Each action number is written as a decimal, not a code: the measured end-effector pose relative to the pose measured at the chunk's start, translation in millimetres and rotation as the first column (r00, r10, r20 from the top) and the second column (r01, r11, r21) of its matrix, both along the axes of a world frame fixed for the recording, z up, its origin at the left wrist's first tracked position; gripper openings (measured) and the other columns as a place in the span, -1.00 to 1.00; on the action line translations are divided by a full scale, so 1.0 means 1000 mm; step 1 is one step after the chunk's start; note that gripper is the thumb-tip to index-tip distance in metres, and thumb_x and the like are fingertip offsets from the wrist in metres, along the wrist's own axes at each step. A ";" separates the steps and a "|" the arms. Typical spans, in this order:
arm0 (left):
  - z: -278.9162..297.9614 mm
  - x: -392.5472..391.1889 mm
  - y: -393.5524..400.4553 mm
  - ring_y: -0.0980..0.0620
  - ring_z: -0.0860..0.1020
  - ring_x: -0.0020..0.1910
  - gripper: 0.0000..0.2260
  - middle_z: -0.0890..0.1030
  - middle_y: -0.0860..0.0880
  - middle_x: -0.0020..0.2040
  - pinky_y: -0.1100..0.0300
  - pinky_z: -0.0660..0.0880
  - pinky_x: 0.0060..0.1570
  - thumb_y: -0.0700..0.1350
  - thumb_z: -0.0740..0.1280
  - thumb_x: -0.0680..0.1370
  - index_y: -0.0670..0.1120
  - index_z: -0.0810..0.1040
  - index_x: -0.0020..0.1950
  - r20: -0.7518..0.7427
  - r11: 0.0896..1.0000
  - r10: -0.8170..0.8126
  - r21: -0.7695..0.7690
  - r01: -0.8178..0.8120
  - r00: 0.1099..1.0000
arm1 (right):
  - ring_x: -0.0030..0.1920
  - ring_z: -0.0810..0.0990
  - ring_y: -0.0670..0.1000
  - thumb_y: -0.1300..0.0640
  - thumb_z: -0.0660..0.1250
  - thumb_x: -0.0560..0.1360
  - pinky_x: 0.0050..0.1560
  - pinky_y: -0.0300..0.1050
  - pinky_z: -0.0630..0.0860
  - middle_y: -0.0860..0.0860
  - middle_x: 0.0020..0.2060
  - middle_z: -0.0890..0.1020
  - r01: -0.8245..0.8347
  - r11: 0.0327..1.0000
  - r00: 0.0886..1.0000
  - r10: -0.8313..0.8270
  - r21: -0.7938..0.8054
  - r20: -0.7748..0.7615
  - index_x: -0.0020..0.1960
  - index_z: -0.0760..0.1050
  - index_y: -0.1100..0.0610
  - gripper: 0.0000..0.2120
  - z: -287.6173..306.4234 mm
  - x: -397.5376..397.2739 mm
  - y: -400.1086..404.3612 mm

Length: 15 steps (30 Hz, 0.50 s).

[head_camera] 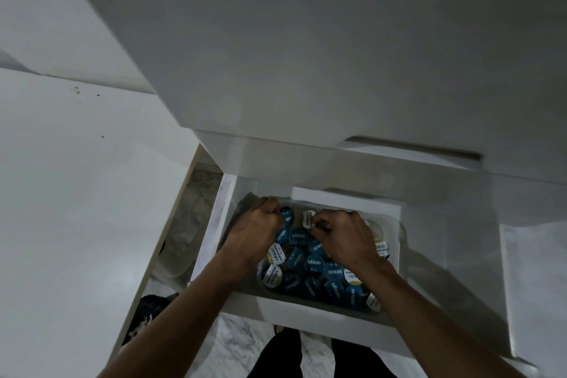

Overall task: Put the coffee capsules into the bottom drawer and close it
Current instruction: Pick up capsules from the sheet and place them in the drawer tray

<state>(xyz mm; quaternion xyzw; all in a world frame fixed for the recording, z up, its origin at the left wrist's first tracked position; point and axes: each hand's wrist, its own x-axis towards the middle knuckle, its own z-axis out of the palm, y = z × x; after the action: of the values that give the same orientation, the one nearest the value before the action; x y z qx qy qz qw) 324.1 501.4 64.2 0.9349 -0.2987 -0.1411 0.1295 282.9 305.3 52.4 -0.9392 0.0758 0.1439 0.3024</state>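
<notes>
In the lower middle of the frame the bottom drawer (306, 305) stands pulled out from the white cabinet (306, 55), which fills the upper part of the picture. Inside the drawer lies a heap of coffee capsules (313, 264), most with blue lids and a few with white ones, and they seem to sit in a shallow clear tray, though its edges are hard to make out in the dim light. Both hands are down in the drawer at the far end of the heap. The left hand (257, 228) is curled, its grip narrow, with the fingers bent around one blue capsule (287, 214) or maybe more; I cannot tell if it holds them or only pushes them. The right hand (343, 236) is also curled, with its fingertips closed near a white capsule (307, 219), and its grip looks narrow too, but the fingers are hidden under the back of the hand, so what it holds I cannot tell. I judge that the first part of the task is nearly finished: the capsules are already in the drawer, and the hands are probably letting go the last ones or arranging the heap. No capsule shows outside the drawer. What is left is to take both hands out and push the drawer shut, because it is open wide now. At the bottom of the frame the person's dark trousers (282, 356) and the marble floor (233, 347) are visible.
</notes>
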 end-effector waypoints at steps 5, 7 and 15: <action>-0.006 0.001 -0.002 0.04 0.49 0.23 -0.77 0.49 -0.05 0.31 0.15 0.51 0.21 -0.14 0.26 0.60 -0.09 0.53 0.25 -0.028 1.000 0.008 -0.003 -0.008 1.000 | 0.05 0.62 0.04 -0.01 0.42 0.47 -0.05 -0.01 0.60 -0.07 -0.03 0.71 0.024 0.998 1.000 -0.022 0.055 -0.021 0.15 0.59 -0.11 -0.74 -0.003 0.001 0.005; -0.007 0.002 -0.002 0.03 0.52 0.21 -0.78 0.53 -0.06 0.28 0.16 0.51 0.20 -0.14 0.27 0.60 -0.10 0.54 0.23 -0.022 1.000 0.017 -0.016 -0.018 1.000 | 0.03 0.63 0.02 -0.01 0.43 0.46 -0.06 -0.01 0.61 -0.09 -0.05 0.71 0.040 0.996 0.999 -0.038 0.075 -0.022 0.14 0.59 -0.11 -0.75 -0.004 0.001 0.004; -0.007 0.003 -0.003 0.00 0.51 0.20 -0.76 0.55 -0.08 0.24 0.18 0.50 0.19 -0.11 0.28 0.60 -0.12 0.57 0.23 -0.006 0.997 0.018 -0.069 -0.018 1.000 | 0.02 0.65 0.00 -0.02 0.41 0.48 -0.02 -0.05 0.60 -0.05 0.02 0.71 0.068 0.996 0.998 -0.067 0.054 -0.014 0.17 0.60 -0.08 -0.74 -0.006 0.000 0.003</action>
<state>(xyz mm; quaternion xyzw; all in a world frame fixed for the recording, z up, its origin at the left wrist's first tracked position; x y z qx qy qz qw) 326.8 498.7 57.1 0.9321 -0.2947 -0.1323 0.1637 282.8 308.1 46.7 -0.9267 0.1052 0.1412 0.3319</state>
